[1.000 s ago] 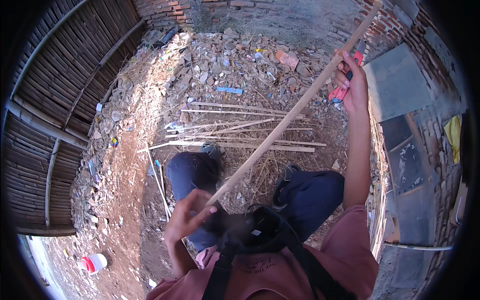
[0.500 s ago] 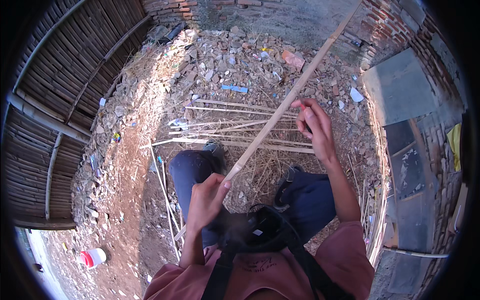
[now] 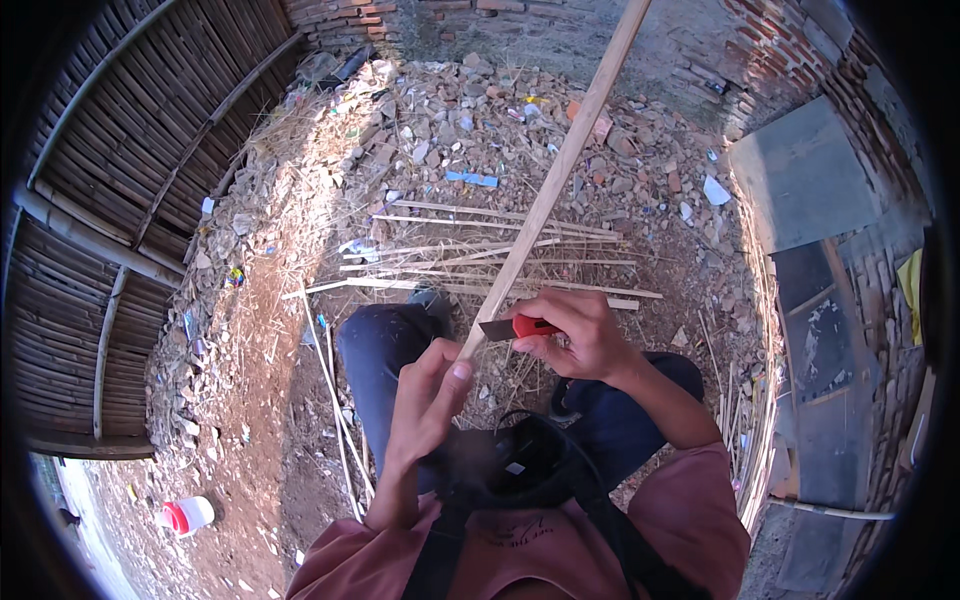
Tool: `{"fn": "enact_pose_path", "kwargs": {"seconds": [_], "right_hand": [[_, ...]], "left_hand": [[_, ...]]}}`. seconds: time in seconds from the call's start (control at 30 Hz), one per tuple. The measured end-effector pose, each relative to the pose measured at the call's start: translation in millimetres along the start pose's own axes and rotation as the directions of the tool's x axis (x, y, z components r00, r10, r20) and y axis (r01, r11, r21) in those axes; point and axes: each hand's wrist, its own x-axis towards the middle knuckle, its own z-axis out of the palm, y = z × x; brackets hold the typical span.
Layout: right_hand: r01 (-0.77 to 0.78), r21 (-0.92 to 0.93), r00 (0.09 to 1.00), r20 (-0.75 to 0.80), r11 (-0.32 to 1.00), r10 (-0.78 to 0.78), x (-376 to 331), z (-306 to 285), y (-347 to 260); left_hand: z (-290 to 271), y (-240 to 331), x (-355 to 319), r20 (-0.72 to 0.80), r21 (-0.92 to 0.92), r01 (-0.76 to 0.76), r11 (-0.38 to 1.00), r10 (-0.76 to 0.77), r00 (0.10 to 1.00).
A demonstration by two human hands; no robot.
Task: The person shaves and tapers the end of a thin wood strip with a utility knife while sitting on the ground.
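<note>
A long bamboo strip [image 3: 560,175] slants from my lap up toward the far wall. Its near end is gripped in my left hand [image 3: 428,395], with the thumb lying along it. My right hand [image 3: 580,338] is closed round the red handle of a utility knife [image 3: 515,328]. The knife's dark blade points left and meets the strip just above my left thumb. Several thin bamboo strips [image 3: 440,285] lie across the ground beyond my knees.
Rubble and litter [image 3: 480,130] cover the ground up to a brick wall [image 3: 560,40]. At left stands a bamboo-slat wall [image 3: 110,200]. A white and red container [image 3: 188,515] sits at lower left. Grey boards [image 3: 805,175] lean on the right, near more strips [image 3: 735,420].
My right hand has come down and left, turning the knife so its blade is at the bamboo strip. The strip's far end has swung left. My left hand keeps its hold.
</note>
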Motion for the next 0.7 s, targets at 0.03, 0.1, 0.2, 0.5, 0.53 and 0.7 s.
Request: {"fn": "enact_pose_path", "kwargs": {"seconds": [0.03,0.1,0.2,0.5,0.53,0.7], "right_hand": [[-0.002,-0.001,1.000,0.000,1.000,0.002,-0.1,0.2,-0.5],[0.000,-0.002,1.000,-0.013,1.000,0.000,0.7,0.5,-1.3],[0.003,-0.009,0.998,-0.058,1.000,-0.004,0.7,4.7,-4.2],[-0.075,-0.009,0.994,-0.079,0.997,0.074,-0.9,7.2,-9.1],[-0.075,-0.008,0.994,-0.080,0.997,0.074,-1.3,7.6,-8.9],[-0.080,0.088,0.986,-0.136,0.993,0.092,-2.1,6.1,-7.0]], "left_hand": [[0.9,1.0,0.3,0.013,-0.018,0.016,1.000,-0.016,1.000],[2.7,6.0,0.8,0.019,0.018,0.005,1.000,-0.005,1.000],[9.1,7.0,0.9,0.007,0.122,-0.027,0.992,0.026,1.000],[18.2,4.4,1.0,-0.152,0.232,-0.039,0.972,0.076,0.986],[18.8,3.7,0.8,-0.179,0.224,-0.041,0.974,0.083,0.980],[19.5,5.4,-0.9,-0.224,0.206,-0.031,0.978,0.078,0.972]]}}
